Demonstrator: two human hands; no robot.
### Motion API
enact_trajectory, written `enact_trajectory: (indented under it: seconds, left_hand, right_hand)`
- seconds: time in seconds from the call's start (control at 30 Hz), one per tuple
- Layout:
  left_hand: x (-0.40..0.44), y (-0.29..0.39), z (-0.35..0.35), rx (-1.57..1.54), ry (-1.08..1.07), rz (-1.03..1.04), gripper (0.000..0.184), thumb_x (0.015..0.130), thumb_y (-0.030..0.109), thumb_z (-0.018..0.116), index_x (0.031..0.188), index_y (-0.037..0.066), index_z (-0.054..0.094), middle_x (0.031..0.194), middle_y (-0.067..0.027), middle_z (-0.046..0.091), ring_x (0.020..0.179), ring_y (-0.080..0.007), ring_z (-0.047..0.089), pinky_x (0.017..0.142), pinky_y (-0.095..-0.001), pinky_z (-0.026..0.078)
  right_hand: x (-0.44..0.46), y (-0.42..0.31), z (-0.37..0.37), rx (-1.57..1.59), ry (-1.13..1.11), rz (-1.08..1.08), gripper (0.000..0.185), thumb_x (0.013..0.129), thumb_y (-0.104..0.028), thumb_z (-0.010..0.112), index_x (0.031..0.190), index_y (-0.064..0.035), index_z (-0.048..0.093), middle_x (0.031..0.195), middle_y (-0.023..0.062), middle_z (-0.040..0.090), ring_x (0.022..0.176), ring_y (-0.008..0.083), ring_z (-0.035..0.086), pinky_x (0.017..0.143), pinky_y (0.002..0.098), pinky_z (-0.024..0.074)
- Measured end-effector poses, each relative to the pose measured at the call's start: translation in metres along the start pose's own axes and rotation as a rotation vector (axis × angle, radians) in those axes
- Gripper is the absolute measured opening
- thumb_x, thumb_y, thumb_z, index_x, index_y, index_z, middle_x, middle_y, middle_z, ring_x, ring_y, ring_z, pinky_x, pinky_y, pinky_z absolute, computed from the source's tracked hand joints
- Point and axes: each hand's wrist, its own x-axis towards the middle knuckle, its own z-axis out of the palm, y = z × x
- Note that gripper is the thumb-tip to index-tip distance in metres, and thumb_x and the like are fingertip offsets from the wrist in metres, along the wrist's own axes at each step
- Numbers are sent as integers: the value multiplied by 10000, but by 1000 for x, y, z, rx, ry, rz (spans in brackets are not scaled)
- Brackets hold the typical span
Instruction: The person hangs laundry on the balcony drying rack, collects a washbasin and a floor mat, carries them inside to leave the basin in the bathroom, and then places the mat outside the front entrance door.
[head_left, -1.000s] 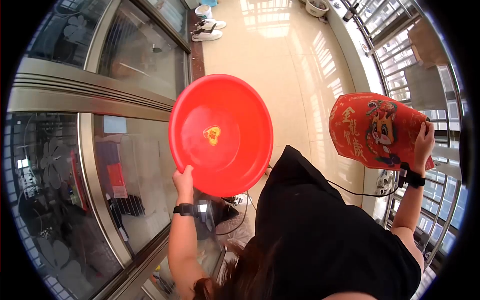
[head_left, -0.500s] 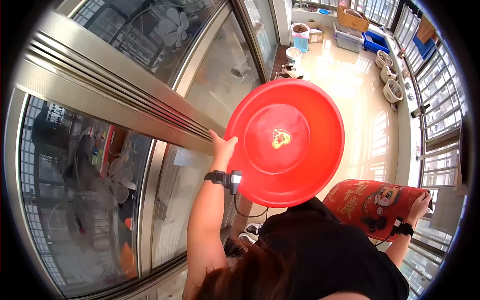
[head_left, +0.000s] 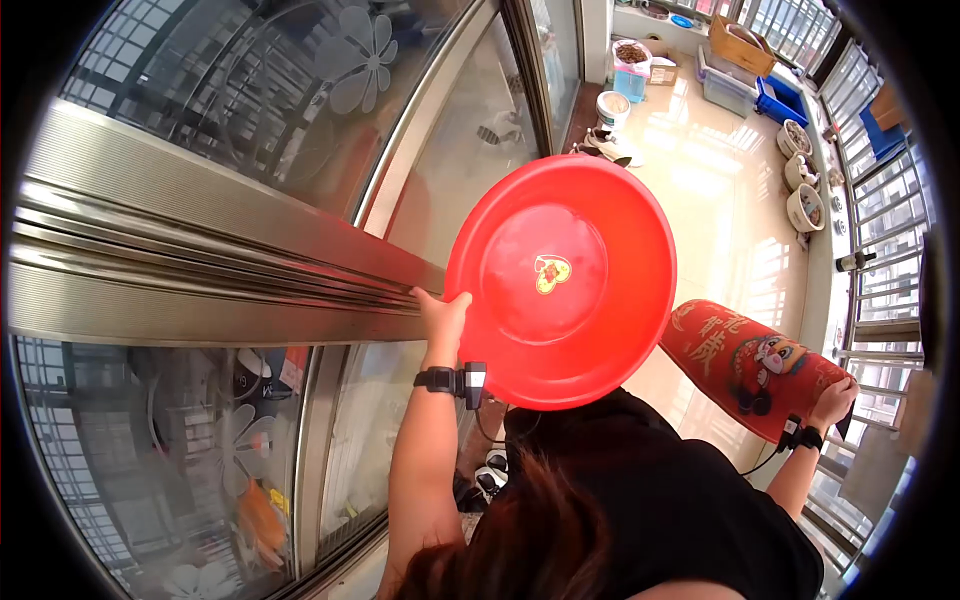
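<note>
Tiled floor (head_left: 690,200) of a narrow balcony runs between a framed glass door (head_left: 220,250) and a barred window (head_left: 885,300). Head view: the left hand (head_left: 442,328) grips the left rim of a red basin (head_left: 610,350), held above the floor with its opening toward the camera; finger spread behind the rim cannot be told. Rim grip probably suits a wide vessel carried one-handed. The right hand (head_left: 830,403) has its fingers curled around the outer end of a red printed mat (head_left: 735,365), held near the floor's right edge; its bowed shape presumably results from end-only support. White tubs (head_left: 805,208) line that edge; shoes (head_left: 620,148) and a bucket (head_left: 613,108) stand along the left edge, likely following the wall.
</note>
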Motion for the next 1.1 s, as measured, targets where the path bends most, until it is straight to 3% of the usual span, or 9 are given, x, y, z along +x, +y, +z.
enact_trajectory:
  seconds: [0.13, 0.27, 0.33, 0.4, 0.5, 0.63, 1.1]
  left_hand:
    - [-16, -19, -5, -58, -44, -23, 965, 637, 128, 644, 1309, -162, 15, 1278, -325, 323, 1163, -308, 413, 966, -295, 330]
    - [4, -47, -1, 14, -52, 45, 947, 648, 119, 638, 1304, -168, 19, 1235, -296, 381, 1109, -261, 452, 922, -283, 370]
    - [-14, -28, -6, -148, -149, -31, 929, 660, 107, 625, 1307, -164, 15, 1232, -287, 383, 1095, -253, 462, 915, -273, 373]
    - [-27, -1, 1, -92, -64, 7, 916, 670, 86, 614, 1313, -157, 9, 1217, -273, 398, 1043, -232, 491, 884, -260, 391]
    - [-13, -40, 25, -189, -48, 98, 904, 679, 53, 601, 1322, -142, -5, 1145, -230, 478, 970, -208, 525, 848, -271, 413]
    - [-17, -15, 50, -213, -107, 54, 900, 683, 35, 593, 1339, -111, -7, 1092, -201, 526, 939, -193, 541, 835, -277, 424]
    - [2, 3, 141, -49, -125, 143, 918, 701, 20, 572, 1344, -77, -77, 1000, -162, 593, 892, -192, 562, 802, -284, 434]
  right_hand:
    - [-13, -8, -15, 72, 31, 18, 319, 900, -276, 392, 1006, -6, 525, 948, 213, 598, 886, 374, 563, 763, 416, 433]
    - [-2, 1, 0, 112, 115, -44, 289, 901, -258, 394, 967, -9, 525, 932, 214, 596, 849, 374, 572, 747, 412, 447]
    - [-7, -23, -18, 17, 84, -66, 251, 897, -223, 403, 966, -17, 528, 929, 192, 604, 861, 354, 576, 743, 397, 448]
    - [-11, -49, -24, 16, 130, -82, 225, 887, -231, 418, 930, -41, 531, 904, 185, 609, 836, 372, 577, 704, 427, 450]
    - [-7, -46, -17, 25, 144, -118, 222, 877, -253, 426, 904, -59, 530, 868, 177, 611, 807, 388, 575, 677, 458, 443]
    - [3, -39, -6, 80, 117, -145, 203, 868, -229, 453, 887, -50, 548, 853, 172, 610, 813, 376, 575, 693, 432, 447]
    - [17, -12, 18, 375, -151, -125, 136, 876, -137, 488, 883, -10, 537, 733, 119, 573, 656, 183, 532, 640, 301, 432]
